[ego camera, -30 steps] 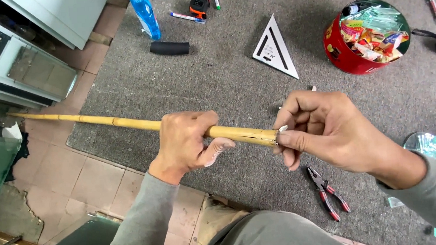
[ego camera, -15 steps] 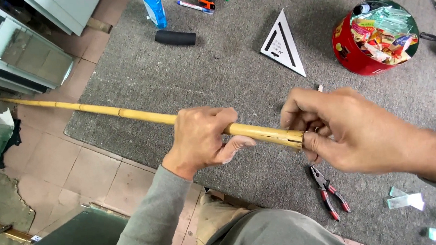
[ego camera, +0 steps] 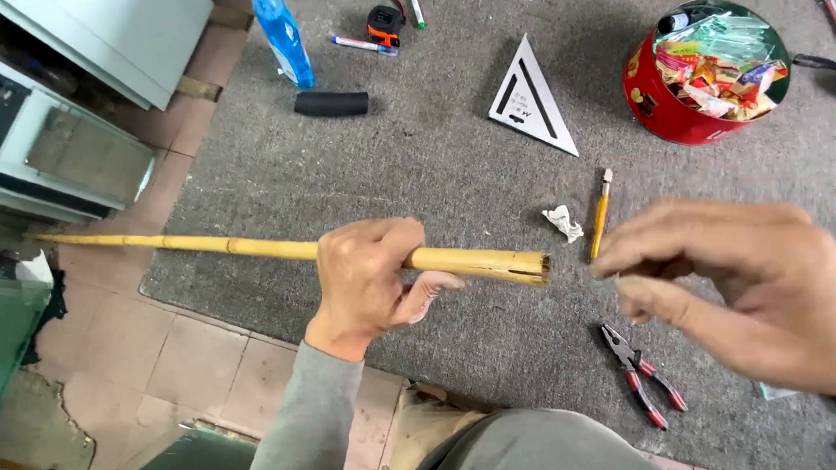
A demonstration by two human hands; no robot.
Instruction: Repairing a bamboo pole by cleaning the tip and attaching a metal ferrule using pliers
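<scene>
My left hand (ego camera: 367, 271) grips a long yellow bamboo stick (ego camera: 209, 244) near its thick end, holding it level over a grey carpet (ego camera: 415, 168). The stick's cut end (ego camera: 534, 265) points right and its thin tip reaches far left. My right hand (ego camera: 745, 289) hovers just right of that end, blurred, its fingertips pinched together and off the stick. Whether anything small sits between its fingers cannot be told.
On the carpet lie red-handled pliers (ego camera: 643, 374), a yellow pencil-like tool (ego camera: 600, 214), a crumpled white scrap (ego camera: 563, 222), a white triangular square (ego camera: 530, 100), a black cylinder (ego camera: 332, 103), a blue spray bottle (ego camera: 282, 37) and a red tin (ego camera: 678, 97) full of wrappers. Glass panels (ego camera: 51, 149) stand at left.
My right hand has let go of the stick's cut end and pulled away to the right. The left hand keeps its grip on the stick.
</scene>
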